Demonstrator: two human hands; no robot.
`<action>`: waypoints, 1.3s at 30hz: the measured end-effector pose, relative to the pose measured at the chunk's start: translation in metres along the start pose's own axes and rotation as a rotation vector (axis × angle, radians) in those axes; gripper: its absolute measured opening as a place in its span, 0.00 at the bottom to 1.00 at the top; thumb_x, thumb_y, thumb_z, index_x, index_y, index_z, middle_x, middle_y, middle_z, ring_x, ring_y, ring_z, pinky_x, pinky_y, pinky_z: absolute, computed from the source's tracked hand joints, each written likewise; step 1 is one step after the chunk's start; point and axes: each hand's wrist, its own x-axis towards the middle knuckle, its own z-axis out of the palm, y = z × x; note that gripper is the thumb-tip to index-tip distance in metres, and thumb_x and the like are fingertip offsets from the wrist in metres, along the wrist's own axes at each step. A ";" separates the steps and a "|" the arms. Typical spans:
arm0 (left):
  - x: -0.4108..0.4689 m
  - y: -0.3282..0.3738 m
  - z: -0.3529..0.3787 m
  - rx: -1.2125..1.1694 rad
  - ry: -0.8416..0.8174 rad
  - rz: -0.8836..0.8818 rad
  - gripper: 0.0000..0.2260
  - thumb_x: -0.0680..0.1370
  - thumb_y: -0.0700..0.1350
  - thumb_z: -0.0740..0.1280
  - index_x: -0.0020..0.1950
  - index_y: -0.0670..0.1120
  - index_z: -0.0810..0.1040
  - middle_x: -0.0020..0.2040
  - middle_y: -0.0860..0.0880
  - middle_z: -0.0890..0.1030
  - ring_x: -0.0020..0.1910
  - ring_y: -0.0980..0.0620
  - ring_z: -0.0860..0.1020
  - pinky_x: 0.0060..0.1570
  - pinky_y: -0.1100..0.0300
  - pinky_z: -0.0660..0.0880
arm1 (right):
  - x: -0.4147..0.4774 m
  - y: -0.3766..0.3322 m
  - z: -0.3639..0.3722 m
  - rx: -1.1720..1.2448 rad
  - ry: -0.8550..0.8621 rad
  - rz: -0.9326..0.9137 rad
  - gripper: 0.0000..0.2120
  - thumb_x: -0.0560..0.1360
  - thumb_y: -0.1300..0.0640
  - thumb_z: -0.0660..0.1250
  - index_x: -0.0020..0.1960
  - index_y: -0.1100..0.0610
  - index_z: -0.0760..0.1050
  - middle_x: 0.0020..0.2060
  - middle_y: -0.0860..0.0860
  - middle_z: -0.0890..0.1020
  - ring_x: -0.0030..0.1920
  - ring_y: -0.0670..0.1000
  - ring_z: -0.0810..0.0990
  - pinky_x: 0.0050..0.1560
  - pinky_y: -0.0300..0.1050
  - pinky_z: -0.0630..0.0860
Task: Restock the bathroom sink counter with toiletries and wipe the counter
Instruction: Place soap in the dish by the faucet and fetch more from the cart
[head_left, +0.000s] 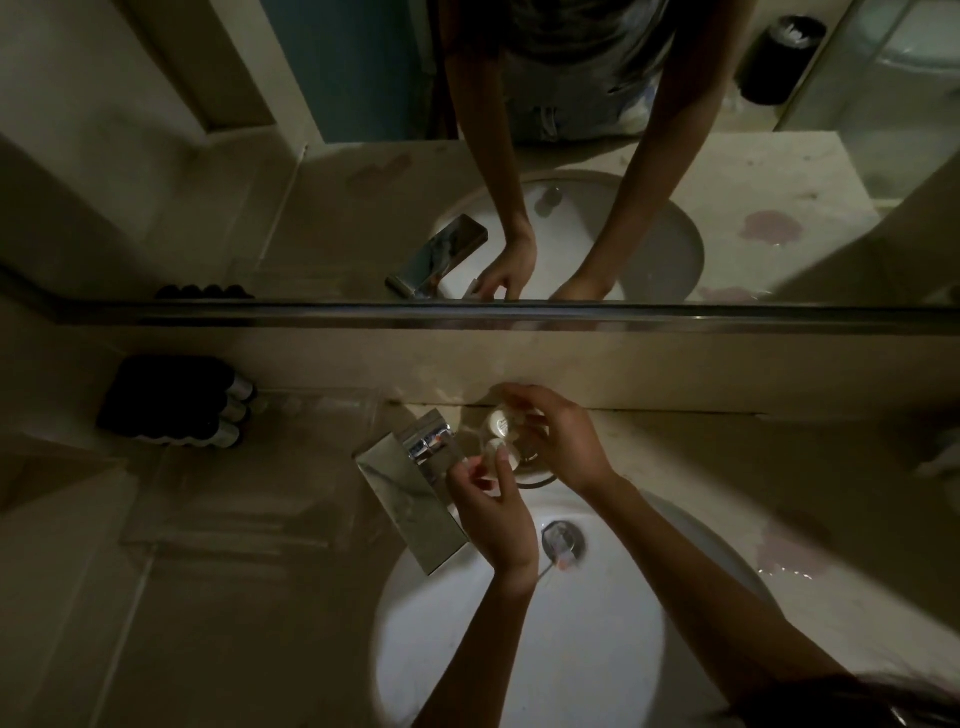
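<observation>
Restock looks midway: left hand (496, 514) and right hand (569, 441) both pinch small pale toiletries (501, 427) behind the faucet (410, 483); pink spill (789, 553) on counter (208, 597) unwiped.

The sink basin (571, 665) is white, the tap (410, 493) silvery chrome. The beige surface (208, 597) bears a pinkish stain (789, 553); the bottles (171, 400) are black.

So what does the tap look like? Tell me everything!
The tap is shiny silver metal, boxy, with square edges. Its flat, wide spout slants out over the white basin, and a blocky handle sits at its top end. It stands on the beige counter near the wall. The left hand is close beside it; touching or not, I cannot tell.
</observation>
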 end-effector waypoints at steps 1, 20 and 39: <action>-0.001 -0.002 -0.001 0.024 -0.005 0.015 0.12 0.75 0.50 0.70 0.54 0.46 0.73 0.50 0.48 0.79 0.44 0.55 0.79 0.40 0.65 0.78 | 0.000 0.000 0.000 0.010 0.000 0.001 0.25 0.71 0.69 0.68 0.66 0.54 0.74 0.58 0.49 0.79 0.54 0.44 0.79 0.54 0.33 0.76; -0.008 0.006 -0.012 -0.030 -0.060 -0.078 0.14 0.73 0.43 0.73 0.55 0.44 0.74 0.55 0.46 0.78 0.49 0.50 0.79 0.42 0.65 0.77 | -0.004 -0.002 -0.002 -0.058 0.036 0.042 0.17 0.71 0.64 0.70 0.58 0.52 0.78 0.52 0.48 0.82 0.46 0.46 0.81 0.45 0.47 0.81; -0.064 0.023 -0.132 0.053 -0.367 0.037 0.06 0.76 0.39 0.69 0.49 0.49 0.79 0.47 0.55 0.82 0.46 0.57 0.79 0.43 0.71 0.74 | -0.116 -0.069 -0.050 0.108 0.171 0.242 0.10 0.74 0.59 0.71 0.54 0.50 0.81 0.51 0.42 0.82 0.50 0.41 0.80 0.51 0.35 0.76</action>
